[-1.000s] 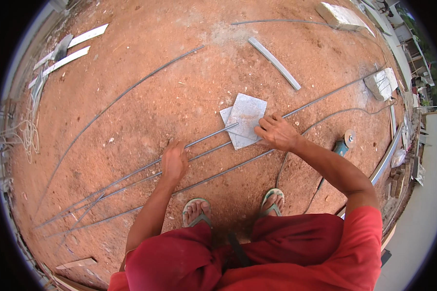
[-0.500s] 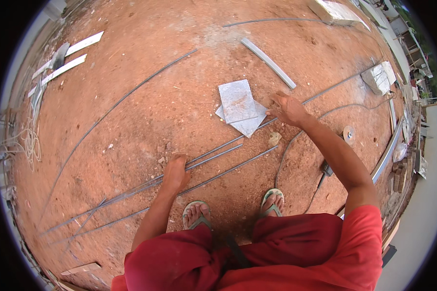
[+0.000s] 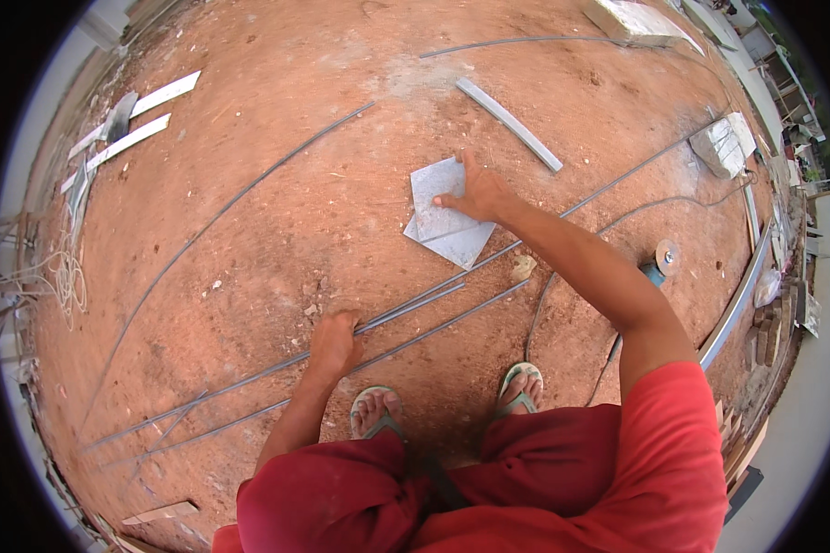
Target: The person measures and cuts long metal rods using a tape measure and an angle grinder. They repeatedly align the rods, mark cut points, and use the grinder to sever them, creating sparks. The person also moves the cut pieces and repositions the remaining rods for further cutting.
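Two square grey tiles lie overlapping on the reddish dirt, the lower tile (image 3: pixel 466 249) jutting out from under the upper tile (image 3: pixel 431 189). My right hand (image 3: pixel 480 195) grips the upper tile by its right side, thumb on its face and fingers at the far edge. In front of my left foot, my left hand (image 3: pixel 335 343) is closed round thin grey metal rods (image 3: pixel 406 307), its fingertips partly hidden. These rods run slantwise from lower left to upper right, passing just below the tiles. A separate rod (image 3: pixel 452 319) lies nearer my feet.
An angle grinder (image 3: pixel 653 274) with a disc lies right of my forearm, its cord (image 3: pixel 537 318) trailing nearby. A grey bar (image 3: pixel 509 123) lies beyond the tiles. Whitish blocks (image 3: pixel 721 147) stand farther right. A long curved rod (image 3: pixel 221 221) and white strips (image 3: pixel 131 138) lie left.
My right hand has moved left from beside the tiles onto the upper one and taken hold of it. The upper tile has shifted slightly. My left hand stays on the rods.
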Action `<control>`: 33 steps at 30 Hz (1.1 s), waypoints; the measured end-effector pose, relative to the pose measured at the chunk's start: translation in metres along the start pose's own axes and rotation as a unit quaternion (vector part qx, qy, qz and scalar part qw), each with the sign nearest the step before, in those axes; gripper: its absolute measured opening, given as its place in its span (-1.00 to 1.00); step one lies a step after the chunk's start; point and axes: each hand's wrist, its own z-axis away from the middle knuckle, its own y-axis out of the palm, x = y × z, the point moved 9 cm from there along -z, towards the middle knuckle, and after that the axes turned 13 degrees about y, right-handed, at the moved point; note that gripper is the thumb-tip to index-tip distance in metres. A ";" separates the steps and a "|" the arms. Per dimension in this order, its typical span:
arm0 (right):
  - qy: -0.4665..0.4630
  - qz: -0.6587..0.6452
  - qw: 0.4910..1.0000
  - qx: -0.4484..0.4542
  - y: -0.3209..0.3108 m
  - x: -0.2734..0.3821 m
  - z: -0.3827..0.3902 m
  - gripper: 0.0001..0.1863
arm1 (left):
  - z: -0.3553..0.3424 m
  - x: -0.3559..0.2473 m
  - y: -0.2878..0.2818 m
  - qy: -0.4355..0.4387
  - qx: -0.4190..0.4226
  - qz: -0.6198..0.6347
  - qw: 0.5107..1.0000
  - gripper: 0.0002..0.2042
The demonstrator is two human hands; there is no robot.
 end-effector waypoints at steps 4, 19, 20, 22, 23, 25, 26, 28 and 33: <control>-0.009 -0.061 0.998 -0.003 -0.003 0.009 0.009 0.10 | 0.005 -0.002 -0.003 0.018 -0.014 -0.019 1.000 -0.86; -0.018 0.116 0.991 -0.061 0.008 0.013 -0.010 0.15 | -0.002 -0.007 -0.010 -0.002 -0.020 0.020 1.000 -0.88; -0.025 0.136 0.988 -0.074 0.020 0.017 -0.007 0.15 | -0.002 -0.006 -0.007 0.000 -0.018 0.025 1.000 -0.88; -0.049 0.150 0.985 -0.067 0.033 0.026 -0.002 0.15 | 0.001 -0.001 -0.007 -0.001 -0.016 0.027 0.999 -0.87; -0.064 0.146 0.986 -0.048 0.033 0.035 0.002 0.14 | 0.002 0.000 -0.009 -0.003 -0.018 0.027 0.999 -0.87; -0.109 0.162 0.981 -0.011 0.036 0.052 0.008 0.10 | 0.003 0.002 -0.008 -0.005 -0.014 0.030 0.999 -0.86; -0.143 0.179 0.973 0.008 0.039 0.057 0.007 0.08 | 0.004 0.006 -0.008 -0.009 -0.011 0.030 0.999 -0.85; -0.202 0.195 0.959 0.035 0.045 0.063 0.004 0.01 | 0.005 0.011 -0.007 -0.013 -0.009 0.020 1.000 -0.84; -0.294 0.161 0.941 0.054 0.045 0.056 -0.003 -0.32 | -0.011 0.018 0.000 -0.001 -0.011 -0.015 1.000 -0.84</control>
